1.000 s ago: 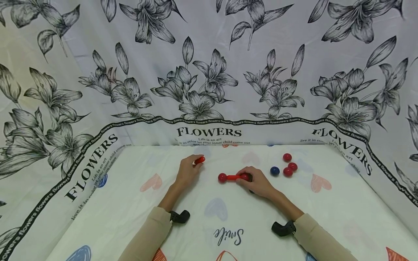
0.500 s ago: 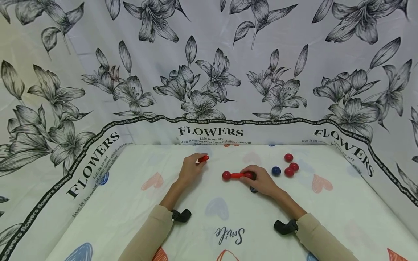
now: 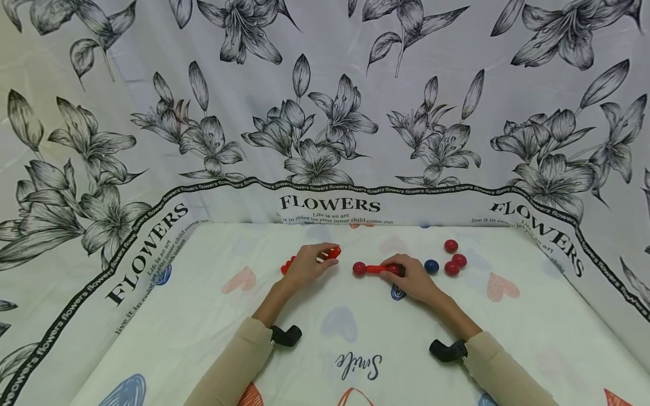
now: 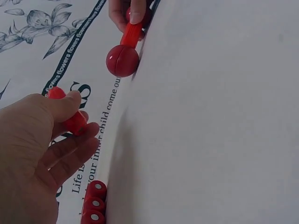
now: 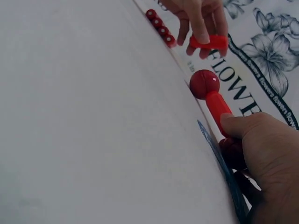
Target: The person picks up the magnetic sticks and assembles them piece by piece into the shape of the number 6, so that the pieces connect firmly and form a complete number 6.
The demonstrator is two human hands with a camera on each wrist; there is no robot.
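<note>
On the white cloth, a little below the middle of the head view, we see 2 bare hands busy with red pieces. The left hand pinches a short red rod between thumb and fingers, and that rod sits at 2 o'clock of the hand; whether it touches the cloth we cannot tell. At 9 o'clock of the same hand lies a row of small red pieces; from the right wrist we count 4 round ends with white dots, from the left wrist 3.

At 3 o'clock of the left hand, near the rod but apart from it, we find a red bar gripped by the right hand, its thumb against the bar. The bar joins 2 balls: the near red ball at its 9 o'clock end, and the far red ball at its 3 o'clock end, partly covered by the fingers.

Toward 2 o'clock of the right hand, just beside it, we see a blue ball. Further out, between 2 and 3 o'clock, lie 3 loose red balls. At 12 o'clock, beyond the cloth, hangs a flower-printed curtain.
</note>
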